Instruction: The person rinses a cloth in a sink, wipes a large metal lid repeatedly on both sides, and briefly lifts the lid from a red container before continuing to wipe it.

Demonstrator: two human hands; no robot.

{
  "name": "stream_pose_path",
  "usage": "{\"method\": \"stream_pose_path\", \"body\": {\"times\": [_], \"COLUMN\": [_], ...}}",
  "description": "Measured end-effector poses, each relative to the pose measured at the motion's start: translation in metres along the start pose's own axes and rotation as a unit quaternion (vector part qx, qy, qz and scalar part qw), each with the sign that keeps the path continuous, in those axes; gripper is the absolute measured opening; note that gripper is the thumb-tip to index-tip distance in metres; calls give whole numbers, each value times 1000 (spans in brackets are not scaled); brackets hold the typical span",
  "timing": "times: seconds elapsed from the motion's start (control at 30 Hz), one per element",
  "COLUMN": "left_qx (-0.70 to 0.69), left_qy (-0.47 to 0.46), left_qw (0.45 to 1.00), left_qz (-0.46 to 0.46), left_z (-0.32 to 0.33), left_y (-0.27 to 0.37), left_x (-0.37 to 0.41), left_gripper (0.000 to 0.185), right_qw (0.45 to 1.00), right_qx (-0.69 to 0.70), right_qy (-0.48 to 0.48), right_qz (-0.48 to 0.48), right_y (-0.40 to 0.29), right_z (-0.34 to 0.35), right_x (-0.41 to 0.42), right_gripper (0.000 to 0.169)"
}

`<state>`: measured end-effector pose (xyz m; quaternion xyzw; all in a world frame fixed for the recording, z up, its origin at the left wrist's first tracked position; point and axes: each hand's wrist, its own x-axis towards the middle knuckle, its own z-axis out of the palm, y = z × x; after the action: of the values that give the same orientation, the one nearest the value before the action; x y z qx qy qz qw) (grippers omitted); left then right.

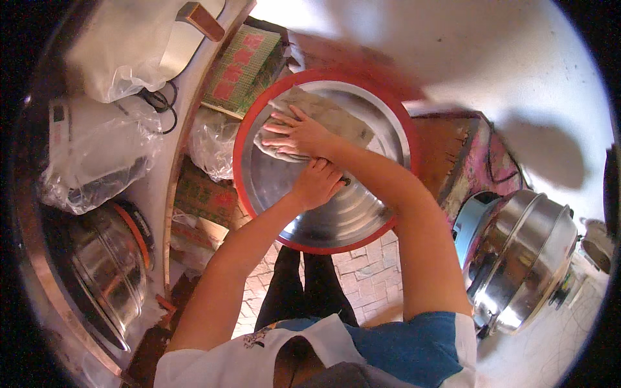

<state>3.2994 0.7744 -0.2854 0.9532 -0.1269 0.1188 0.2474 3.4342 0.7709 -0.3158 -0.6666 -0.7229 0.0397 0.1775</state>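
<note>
A large round metal lid (pixel 339 218) with a broad red rim lies in front of me above the floor. My right hand (pixel 296 133) rests on a greyish cloth (pixel 339 111) on the upper part of the lid, pressing it down with spread fingers. The cloth is bunched under the fingers and spreads out flatter to the right. Near the lid's middle, my left hand (pixel 318 184) is curled around a small dark knob (pixel 345 181), mostly hidden by the fingers. My right forearm crosses over the lid's right side.
On the left, a counter (pixel 170 140) holds plastic-wrapped goods (pixel 102 150), a knife (pixel 191 34) and a metal pot (pixel 109 262). Below its edge sit a green printed box (pixel 242 68) and plastic bags (pixel 213 145). Right stands a stacked steel steamer (pixel 524 257). Brick paving (pixel 368 271) lies underneath.
</note>
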Motion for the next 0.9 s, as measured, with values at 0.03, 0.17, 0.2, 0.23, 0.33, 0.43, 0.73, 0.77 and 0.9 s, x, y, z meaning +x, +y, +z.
{"method": "stream_pose_path", "body": {"times": [0.03, 0.17, 0.2, 0.23, 0.33, 0.43, 0.73, 0.77, 0.9], "left_qx": [-11, -36, -14, 0, 17, -7, -58, -49, -33], "left_qy": [-42, -83, -85, -92, -72, -87, -75, -77, 0], "left_qw": [999, 996, 996, 995, 996, 995, 995, 995, 998], "left_qz": [-18, -26, -33, -36, -49, -50, -32, -33, -57], "left_z": [1, 3, 1, -1, -10, -22, -11, -12, -17], "left_y": [-2, 3, 5, 10, 8, -7, 8, 6, 16], "left_x": [-3, -5, -2, -1, 8, 8, 3, 6, 7], "left_gripper": [28, 29, 30, 30, 22, 20, 23, 22, 23], "right_qw": [1000, 971, 966, 965, 968, 992, 843, 825, 812], "right_qx": [2, 108, 116, 128, 136, 102, -110, -116, -169], "right_qy": [3, -63, -76, -63, -35, -41, -63, -3, 48], "right_qz": [-30, -203, -218, -221, -208, -65, 523, 553, 557], "right_y": [2, -7, -10, -10, 3, 33, 63, 46, -44], "right_z": [3, 7, 5, 6, 8, -5, -57, -51, -25], "right_x": [5, 16, 19, 19, 30, 40, -123, -143, -195], "right_gripper": [46, 50, 51, 50, 50, 48, 50, 51, 53]}}
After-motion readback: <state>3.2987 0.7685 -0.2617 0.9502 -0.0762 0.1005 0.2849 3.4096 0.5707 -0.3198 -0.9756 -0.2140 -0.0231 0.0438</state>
